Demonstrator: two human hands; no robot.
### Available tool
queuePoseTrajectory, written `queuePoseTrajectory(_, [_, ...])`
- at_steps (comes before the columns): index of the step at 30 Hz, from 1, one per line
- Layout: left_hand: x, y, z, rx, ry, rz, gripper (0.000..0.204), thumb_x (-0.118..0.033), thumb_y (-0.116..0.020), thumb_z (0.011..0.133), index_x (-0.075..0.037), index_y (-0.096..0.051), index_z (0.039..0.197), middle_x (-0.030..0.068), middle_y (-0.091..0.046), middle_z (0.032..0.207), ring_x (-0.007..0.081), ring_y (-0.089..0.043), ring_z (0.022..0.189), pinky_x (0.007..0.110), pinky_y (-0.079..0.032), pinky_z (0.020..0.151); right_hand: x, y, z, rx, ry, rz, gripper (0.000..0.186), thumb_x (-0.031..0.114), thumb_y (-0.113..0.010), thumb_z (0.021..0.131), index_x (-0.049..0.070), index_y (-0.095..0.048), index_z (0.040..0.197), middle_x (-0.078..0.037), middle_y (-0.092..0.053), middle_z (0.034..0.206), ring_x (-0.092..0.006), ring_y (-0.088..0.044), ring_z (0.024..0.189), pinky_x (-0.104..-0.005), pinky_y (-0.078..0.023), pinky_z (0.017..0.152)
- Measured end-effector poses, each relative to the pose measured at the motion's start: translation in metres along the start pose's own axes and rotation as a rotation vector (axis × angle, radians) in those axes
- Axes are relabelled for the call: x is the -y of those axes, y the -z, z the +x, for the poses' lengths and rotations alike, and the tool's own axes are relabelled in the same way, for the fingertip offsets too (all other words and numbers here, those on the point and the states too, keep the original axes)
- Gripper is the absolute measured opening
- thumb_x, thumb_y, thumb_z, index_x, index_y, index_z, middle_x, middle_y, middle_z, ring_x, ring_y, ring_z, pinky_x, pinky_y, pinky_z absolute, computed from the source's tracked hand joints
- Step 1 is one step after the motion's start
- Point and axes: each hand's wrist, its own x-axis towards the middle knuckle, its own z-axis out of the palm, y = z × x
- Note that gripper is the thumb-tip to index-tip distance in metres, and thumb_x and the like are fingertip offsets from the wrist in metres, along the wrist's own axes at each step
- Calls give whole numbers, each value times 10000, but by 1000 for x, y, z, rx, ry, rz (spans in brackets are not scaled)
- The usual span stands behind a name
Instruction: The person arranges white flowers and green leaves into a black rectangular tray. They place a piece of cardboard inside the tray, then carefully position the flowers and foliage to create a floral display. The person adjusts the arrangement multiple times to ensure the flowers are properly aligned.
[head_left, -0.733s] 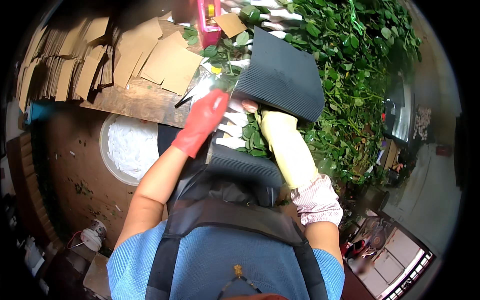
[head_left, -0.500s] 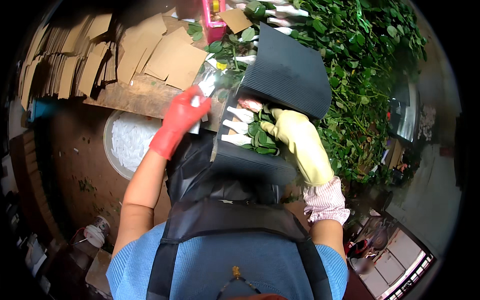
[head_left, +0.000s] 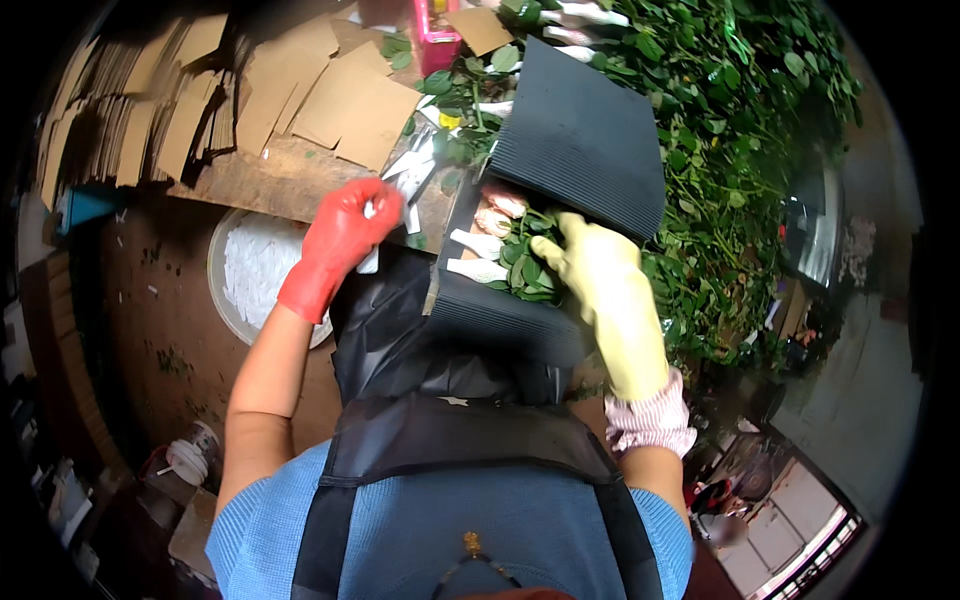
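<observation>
My left hand (head_left: 345, 230), in a red rubber glove, is closed on a white net sleeve (head_left: 370, 262), part of which hangs below the fingers. My right hand (head_left: 595, 265), in a pale yellow glove, lies over green rose leaves (head_left: 527, 265) with thumb and forefinger apart; its other fingers are partly hidden. The roses lie in a black corrugated wrap (head_left: 585, 140) folded over at the back. Two pink rose heads (head_left: 492, 220) show bare. Nearer me, two heads are covered by white net sleeves (head_left: 477, 270).
A basin (head_left: 222, 310) full of white sleeves stands below the wooden table (head_left: 240, 187). Cardboard sheets (head_left: 350, 110) are spread and stacked at left. Loose white sleeves (head_left: 415, 165) lie beside the wrap. A pink box (head_left: 437, 45) stands at the back. Rose foliage (head_left: 720, 200) heaps at right.
My left hand has drawn back left and slightly down. One more rose head shows bare, where three sleeved heads were visible before. My right hand has shifted a little right, its thumb lifting away.
</observation>
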Motion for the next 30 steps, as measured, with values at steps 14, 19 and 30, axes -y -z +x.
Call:
queuePoseTrajectory(14, [-18, -45, -7, 262, -64, 244, 436, -472, -684, 1005, -84, -744, 1196, 128, -759, 999, 240, -728, 906, 371, -555, 825, 19, -39, 30, 245, 219, -286, 329, 241, -584, 1028, 60, -707, 1273, -197, -767, 1190, -349, -730, 1168, -486, -542, 1011])
queuePoseTrajectory(19, [-4, 12, -2, 95, -161, 84, 309, -375, -733, 976, -68, -711, 994, 51, -771, 920, 138, -730, 884, 311, -550, 788, 11, -14, -27, 14, 248, 59, 237, 230, -616, 1062, 20, -674, 969, -180, -665, 768, -376, -688, 755, -462, -546, 688])
queuePoseTrajectory(30, [-50, -37, 4, 776, -53, 491, 395, -494, -722, 977, -133, -743, 1134, 131, -764, 999, 369, -714, 991, 420, -540, 875, 18, -30, -7, 306, 323, -161, 205, 113, -632, 964, 26, -736, 1117, -197, -729, 1013, -357, -730, 963, -438, -570, 862])
